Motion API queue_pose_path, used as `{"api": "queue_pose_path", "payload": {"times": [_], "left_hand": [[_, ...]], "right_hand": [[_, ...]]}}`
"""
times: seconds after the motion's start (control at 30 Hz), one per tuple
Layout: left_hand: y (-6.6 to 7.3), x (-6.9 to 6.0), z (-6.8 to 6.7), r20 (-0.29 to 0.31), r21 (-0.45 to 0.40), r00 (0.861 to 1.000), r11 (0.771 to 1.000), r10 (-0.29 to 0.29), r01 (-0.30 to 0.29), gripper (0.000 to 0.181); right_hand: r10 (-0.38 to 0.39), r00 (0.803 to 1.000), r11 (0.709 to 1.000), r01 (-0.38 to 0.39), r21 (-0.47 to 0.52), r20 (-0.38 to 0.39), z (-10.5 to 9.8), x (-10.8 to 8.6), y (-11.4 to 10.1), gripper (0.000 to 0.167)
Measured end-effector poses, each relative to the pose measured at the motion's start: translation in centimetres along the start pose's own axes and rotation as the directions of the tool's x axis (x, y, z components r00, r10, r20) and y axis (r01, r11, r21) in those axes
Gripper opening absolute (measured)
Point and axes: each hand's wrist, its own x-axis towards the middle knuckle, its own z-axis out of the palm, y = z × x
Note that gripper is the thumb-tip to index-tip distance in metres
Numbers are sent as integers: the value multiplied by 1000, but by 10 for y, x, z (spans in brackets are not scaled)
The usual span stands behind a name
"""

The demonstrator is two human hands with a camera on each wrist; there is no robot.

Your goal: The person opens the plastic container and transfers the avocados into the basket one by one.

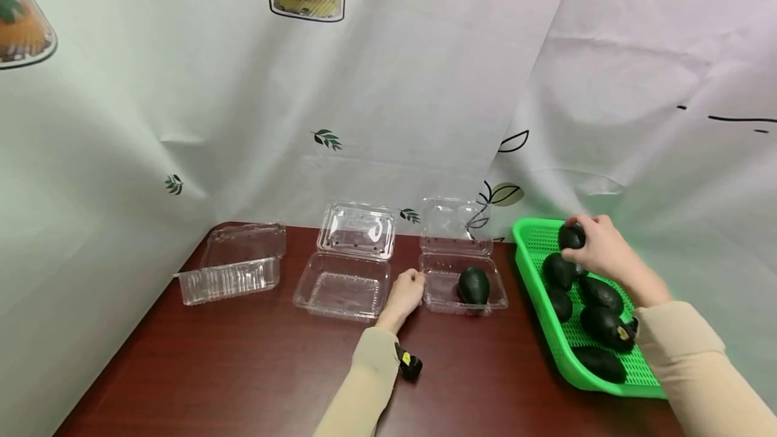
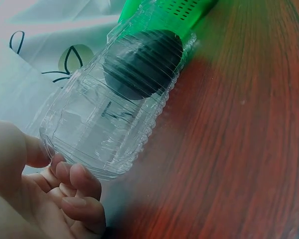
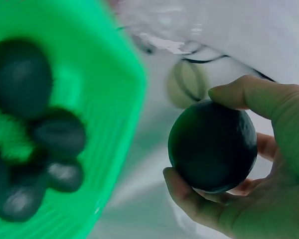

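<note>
My right hand [image 1: 597, 248] holds a dark avocado [image 3: 213, 146] above the far end of the green basket [image 1: 549, 332], thumb on one side and fingers on the other. In the left wrist view, my left hand [image 2: 50, 189] pinches the near rim of a clear plastic clamshell container [image 2: 84, 132] between thumb and curled fingers. That container stands with its lid raised, and one avocado [image 1: 473, 286] lies in its right half. Several more avocados [image 1: 601, 294] lie in the basket below my right hand.
Left of my left hand stands another open clamshell container [image 1: 346, 285] with nothing in it. Farther left, a third clear container [image 1: 231, 282] is tipped on its side. A white patterned curtain [image 1: 376, 86] hangs behind the red-brown table [image 1: 255, 363].
</note>
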Motion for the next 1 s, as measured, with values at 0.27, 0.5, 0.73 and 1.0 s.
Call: {"api": "queue_pose_path", "payload": {"times": [0.27, 0.5, 0.73, 1.0], "left_hand": [[-1, -1, 8, 8, 15, 1000, 1000, -5, 5, 28], [-1, -1, 6, -5, 22, 1000, 1000, -6, 6, 28], [-1, 0, 4, -8, 24, 1000, 1000, -12, 12, 28], [0, 0, 0, -18, 26, 1000, 1000, -12, 12, 28]], "right_hand": [[-43, 988, 999, 45, -8, 151, 34, -37, 26, 54], [-58, 979, 998, 57, 12, 196, 52, -44, 26, 50], [-75, 969, 997, 67, 41, 236, 53, -45, 23, 49], [-56, 962, 998, 47, 40, 266, 47, -49, 35, 50]]}}
